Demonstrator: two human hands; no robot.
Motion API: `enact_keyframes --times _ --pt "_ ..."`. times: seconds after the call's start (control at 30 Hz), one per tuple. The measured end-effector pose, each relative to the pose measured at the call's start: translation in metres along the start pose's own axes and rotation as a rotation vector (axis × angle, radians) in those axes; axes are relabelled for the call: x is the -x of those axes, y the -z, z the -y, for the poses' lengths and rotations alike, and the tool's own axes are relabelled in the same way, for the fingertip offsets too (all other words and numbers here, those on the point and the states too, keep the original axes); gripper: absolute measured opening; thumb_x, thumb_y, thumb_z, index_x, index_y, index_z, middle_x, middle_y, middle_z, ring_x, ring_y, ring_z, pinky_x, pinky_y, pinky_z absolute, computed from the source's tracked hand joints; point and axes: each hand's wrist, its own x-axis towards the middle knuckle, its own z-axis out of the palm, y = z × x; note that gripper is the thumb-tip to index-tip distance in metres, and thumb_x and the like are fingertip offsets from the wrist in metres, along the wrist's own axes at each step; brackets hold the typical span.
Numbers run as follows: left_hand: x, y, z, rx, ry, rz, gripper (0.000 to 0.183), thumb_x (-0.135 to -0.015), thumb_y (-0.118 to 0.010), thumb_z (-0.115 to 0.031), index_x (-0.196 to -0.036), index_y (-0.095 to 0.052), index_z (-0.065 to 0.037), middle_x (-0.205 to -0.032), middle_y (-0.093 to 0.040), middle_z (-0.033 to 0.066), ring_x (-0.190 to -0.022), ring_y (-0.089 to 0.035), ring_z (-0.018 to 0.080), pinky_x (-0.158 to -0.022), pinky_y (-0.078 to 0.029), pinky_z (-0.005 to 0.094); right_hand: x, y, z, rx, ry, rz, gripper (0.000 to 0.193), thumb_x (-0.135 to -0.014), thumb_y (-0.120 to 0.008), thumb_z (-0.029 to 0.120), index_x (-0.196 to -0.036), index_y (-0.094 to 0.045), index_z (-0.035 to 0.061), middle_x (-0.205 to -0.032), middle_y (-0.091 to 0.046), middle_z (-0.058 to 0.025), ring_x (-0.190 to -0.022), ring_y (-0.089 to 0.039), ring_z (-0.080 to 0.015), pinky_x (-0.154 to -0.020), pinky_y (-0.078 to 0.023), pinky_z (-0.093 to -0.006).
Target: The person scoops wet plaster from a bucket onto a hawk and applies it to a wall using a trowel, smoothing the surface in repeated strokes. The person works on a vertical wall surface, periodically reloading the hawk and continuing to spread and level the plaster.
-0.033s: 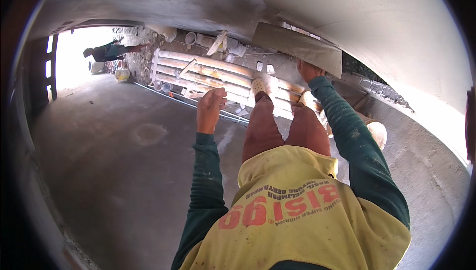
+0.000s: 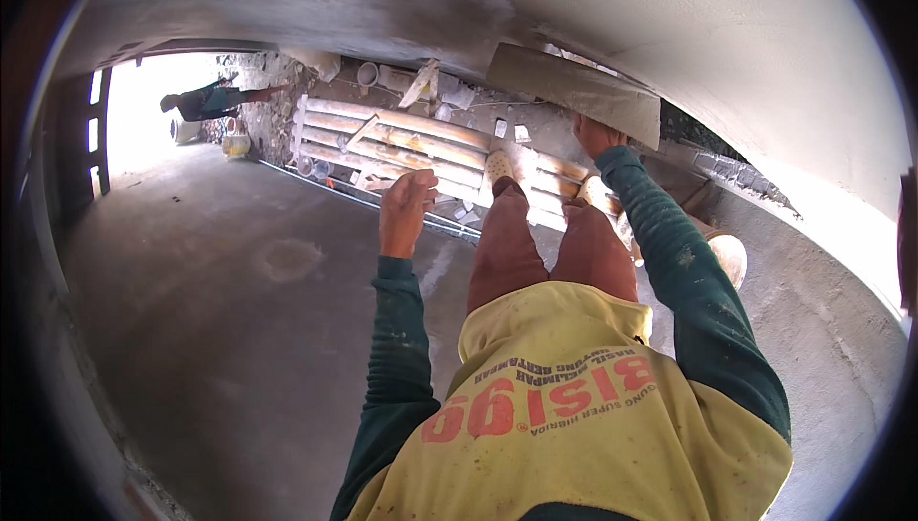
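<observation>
1 o'clock: long, flat grey board (image 2: pixel 574 91) gripped, seemingly for steadying, by right hand (image 2: pixel 599 137) | 10 o'clock: left hand (image 2: pixel 406 210) half-curled, empty

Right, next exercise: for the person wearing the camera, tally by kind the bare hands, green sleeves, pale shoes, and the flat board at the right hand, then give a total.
Bare hands: 2 (left hand, right hand)
Green sleeves: 2 (left sleeve, right sleeve)
Pale shoes: 2 (left shoe, right shoe)
Flat board: 1
Total: 7
</observation>
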Motion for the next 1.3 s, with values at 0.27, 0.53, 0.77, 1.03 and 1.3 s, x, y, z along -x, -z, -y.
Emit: enact_keyframes --times 0.27,0.53,0.77,1.03,1.3 --pt "-0.03 0.009 -0.006 -0.002 -0.043 0.077 0.042 -0.103 -0.06 -0.035 -0.127 -0.068 -0.002 -0.113 -0.074 0.009 -0.1 -0.07 0.0169 -0.082 -0.054 0.0298 -0.031 0.014 0.019 0.163 0.102 -0.302 0.026 -0.096 -0.059 0.032 -0.107 -0.067 0.0097 -0.105 -0.072 -0.0205 -0.093 -0.07 -0.0425 -0.088 -0.052 -0.0571" --pt "-0.041 0.02 -0.017 0.011 -0.064 0.067 0.038 -0.102 -0.06 -0.029 -0.126 -0.068 -0.002 -0.117 -0.073 0.0093 -0.099 -0.071 0.0181 -0.082 -0.054 0.029 -0.038 0.136 0.05 0.074 0.09 -0.186 0.022 -0.098 -0.06 0.029 -0.101 -0.063 0.0067 -0.089 -0.072 -0.0215 -0.076 -0.071 -0.0421 -0.066 -0.056 -0.0527" --pt "-0.046 0.019 -0.039 -0.004 -0.09 0.099 0.039 -0.101 -0.062 -0.03 -0.128 -0.067 -0.003 -0.116 -0.073 0.0085 -0.102 -0.071 0.0182 -0.083 -0.054 0.029 -0.007 0.298 0.074 0.121 0.08 -0.122 0.027 -0.102 -0.063 0.026 -0.119 -0.07 0.0067 -0.084 -0.073 -0.016 -0.067 -0.072 -0.0287 -0.062 -0.058 -0.0428" --pt "-0.07 -0.001 -0.071 -0.052 -0.249 0.207 0.043 -0.103 -0.06 -0.039 -0.127 -0.069 -0.003 -0.116 -0.074 0.0088 -0.103 -0.071 0.0193 -0.086 -0.055 0.031 0.05 0.424 0.063 -0.31 0.059 -0.717 0.033 -0.104 -0.066 0.031 -0.114 -0.07 0.0002 -0.082 -0.069 -0.0077 -0.063 -0.058 -0.0147 -0.058 -0.047 -0.0313" --pt "-0.088 -0.035 -0.222 0.226 -0.407 0.276 0.063 -0.109 -0.053 -0.038 -0.158 -0.035 -0.001 -0.154 -0.047 0.0203 -0.138 -0.054 0.0303 -0.111 -0.048 0.0422 0.05 0.255 0.105 -1.173 0.022 -0.499 0.021 -0.105 -0.063 0.015 -0.119 -0.069 0.0004 -0.097 -0.067 0.0004 -0.084 -0.057 -0.0062 -0.075 -0.045 -0.0222"
